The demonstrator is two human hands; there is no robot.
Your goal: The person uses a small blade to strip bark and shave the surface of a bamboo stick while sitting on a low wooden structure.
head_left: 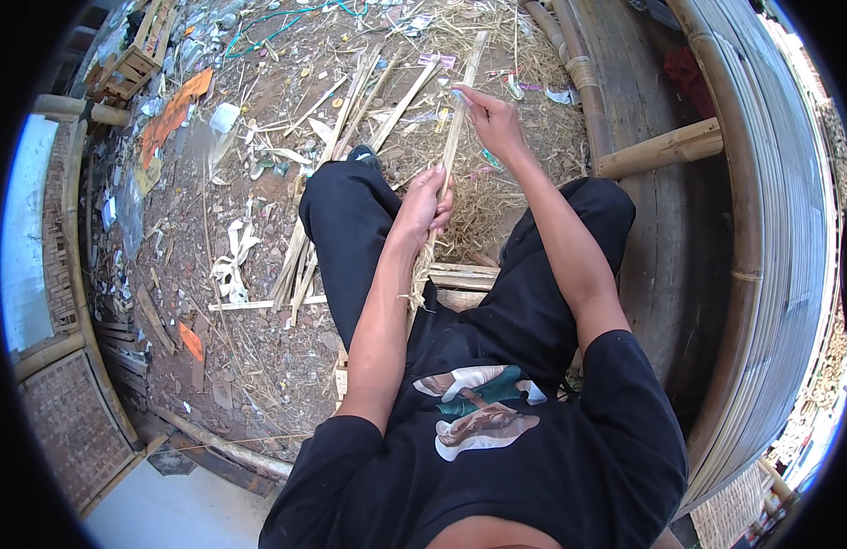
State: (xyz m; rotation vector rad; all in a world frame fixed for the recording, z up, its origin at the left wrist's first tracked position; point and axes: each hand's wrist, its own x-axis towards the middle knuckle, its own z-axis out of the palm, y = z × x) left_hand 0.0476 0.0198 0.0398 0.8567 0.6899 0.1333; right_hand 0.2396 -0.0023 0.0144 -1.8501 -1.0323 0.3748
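Note:
My left hand [426, 205] is closed around a long, pale bamboo strip [454, 137], which slants up and away between my knees. The strip's lower end looks frayed and hangs near my lap. My right hand [493, 122] is closed beside the upper part of the strip, fingertips close together at its edge. A small bluish-white bit shows at those fingertips, too small to name. Curled straw-like shavings [471, 216] lie on the ground below the strip. More split bamboo strips [352, 102] lie beyond my left knee, and others [294, 265] are beside that leg.
A bamboo-edged wooden platform [657, 238] runs along my right, with a bamboo pole [661, 148] across its side. Litter covers the ground at left, including an orange sheet [175, 114]. A wooden crate [131, 71] stands far left, and a woven panel [76, 421] is near left.

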